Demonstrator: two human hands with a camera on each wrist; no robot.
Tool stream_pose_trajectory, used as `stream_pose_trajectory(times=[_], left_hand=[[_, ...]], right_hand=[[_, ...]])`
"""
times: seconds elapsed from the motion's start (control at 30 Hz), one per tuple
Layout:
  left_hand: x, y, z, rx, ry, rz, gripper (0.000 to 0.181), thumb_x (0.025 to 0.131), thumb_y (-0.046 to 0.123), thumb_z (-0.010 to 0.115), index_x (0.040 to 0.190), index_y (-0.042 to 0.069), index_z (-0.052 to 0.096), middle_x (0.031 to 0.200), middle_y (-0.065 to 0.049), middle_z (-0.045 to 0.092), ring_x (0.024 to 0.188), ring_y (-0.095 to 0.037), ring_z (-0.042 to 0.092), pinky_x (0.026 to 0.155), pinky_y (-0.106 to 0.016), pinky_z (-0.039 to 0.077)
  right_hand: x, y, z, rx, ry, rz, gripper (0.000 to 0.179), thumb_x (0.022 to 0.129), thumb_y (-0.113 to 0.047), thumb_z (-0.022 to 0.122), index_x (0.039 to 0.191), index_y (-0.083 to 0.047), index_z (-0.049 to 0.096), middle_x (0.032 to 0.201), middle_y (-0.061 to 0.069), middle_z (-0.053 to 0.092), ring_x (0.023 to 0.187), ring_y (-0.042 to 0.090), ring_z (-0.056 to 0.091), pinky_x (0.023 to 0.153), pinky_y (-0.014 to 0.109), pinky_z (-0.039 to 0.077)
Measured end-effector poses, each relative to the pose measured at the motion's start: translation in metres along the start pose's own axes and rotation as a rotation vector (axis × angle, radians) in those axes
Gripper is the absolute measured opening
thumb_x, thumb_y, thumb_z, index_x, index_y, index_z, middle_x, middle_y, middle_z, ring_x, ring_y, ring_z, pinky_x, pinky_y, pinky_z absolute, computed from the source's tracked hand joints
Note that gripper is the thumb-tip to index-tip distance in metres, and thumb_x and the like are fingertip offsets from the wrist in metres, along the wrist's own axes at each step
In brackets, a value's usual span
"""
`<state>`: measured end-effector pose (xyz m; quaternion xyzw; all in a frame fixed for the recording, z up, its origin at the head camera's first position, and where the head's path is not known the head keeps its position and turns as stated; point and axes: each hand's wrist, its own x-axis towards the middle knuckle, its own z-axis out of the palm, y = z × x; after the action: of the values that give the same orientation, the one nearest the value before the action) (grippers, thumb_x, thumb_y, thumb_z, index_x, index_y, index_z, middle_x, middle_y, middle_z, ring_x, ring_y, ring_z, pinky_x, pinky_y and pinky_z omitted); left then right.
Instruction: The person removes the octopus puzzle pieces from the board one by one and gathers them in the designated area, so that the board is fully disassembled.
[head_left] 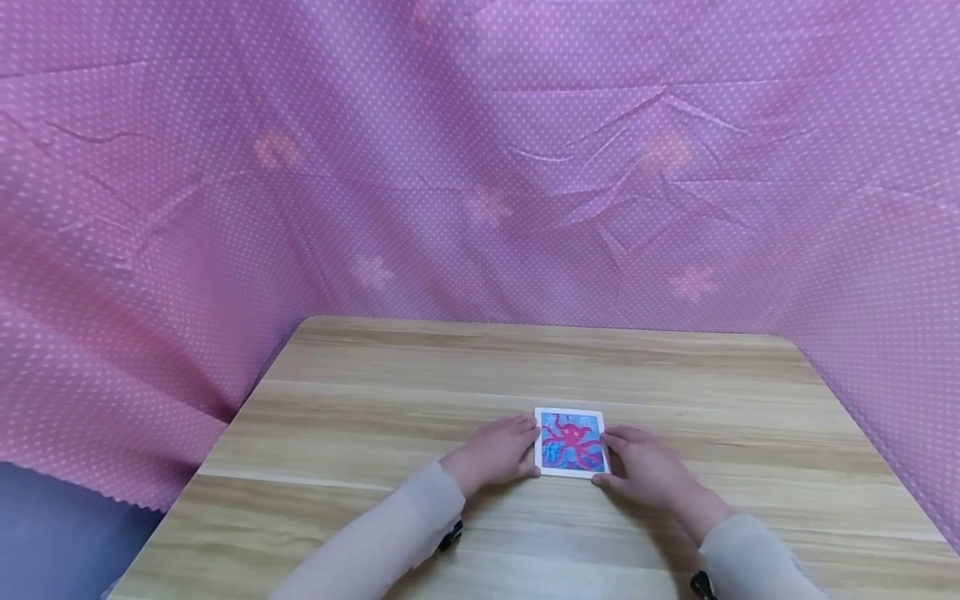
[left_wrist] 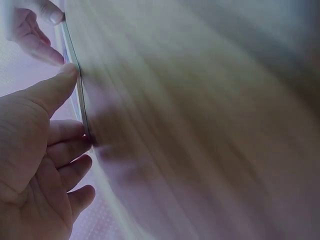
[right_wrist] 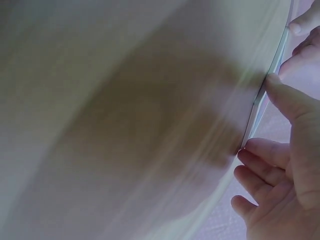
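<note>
A square picture card (head_left: pixel 572 442) with a white border lies flat on the wooden table, showing a pink octopus on blue. My left hand (head_left: pixel 501 451) is at its left side, thumb by the near corner and fingers farther up the edge. At the opposite side my right hand (head_left: pixel 651 468) touches the border in the same way with thumb and fingertips. Both wrist views show the card only as a thin edge. There, the left hand (left_wrist: pixel 45 145) and the right hand (right_wrist: pixel 285 165) have relaxed fingers, the tips against that edge.
The light wooden table (head_left: pixel 420 358) has rounded far corners. Pink dotted cloth (head_left: pixel 480 167) hangs behind it and along both sides. Pale sleeves (head_left: pixel 382 533) cover my forearms, with a dark strap piece (head_left: pixel 452 535) at the left wrist.
</note>
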<state>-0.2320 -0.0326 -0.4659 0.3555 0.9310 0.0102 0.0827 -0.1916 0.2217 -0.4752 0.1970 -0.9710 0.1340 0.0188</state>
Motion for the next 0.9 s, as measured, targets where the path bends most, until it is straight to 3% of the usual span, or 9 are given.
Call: stream_pose_trajectory(times=[0.5, 0.9], left_hand=[[-0.031, -0.015, 0.006, -0.017, 0.027, 0.007, 0.068, 0.091, 0.049, 0.057, 0.143, 0.007, 0.044, 0.148, -0.006, 0.039, 0.138, -0.02, 0.03, 0.112, -0.034, 0.023], [-0.049, -0.016, 0.01, -0.039, 0.032, 0.0, 0.069, 0.091, 0.051, 0.055, 0.143, 0.008, 0.043, 0.149, -0.006, 0.037, 0.138, -0.021, 0.03, 0.111, -0.035, 0.024]], right_hand=[[0.002, -0.029, 0.006, 0.029, -0.019, -0.01, 0.068, 0.076, -0.045, 0.077, 0.123, 0.002, 0.061, 0.128, 0.016, 0.056, 0.121, 0.035, 0.048, 0.103, 0.049, 0.036], [-0.005, -0.037, 0.008, 0.001, 0.037, -0.122, 0.066, 0.076, -0.043, 0.077, 0.119, 0.006, 0.062, 0.122, 0.018, 0.058, 0.116, 0.035, 0.052, 0.1, 0.049, 0.039]])
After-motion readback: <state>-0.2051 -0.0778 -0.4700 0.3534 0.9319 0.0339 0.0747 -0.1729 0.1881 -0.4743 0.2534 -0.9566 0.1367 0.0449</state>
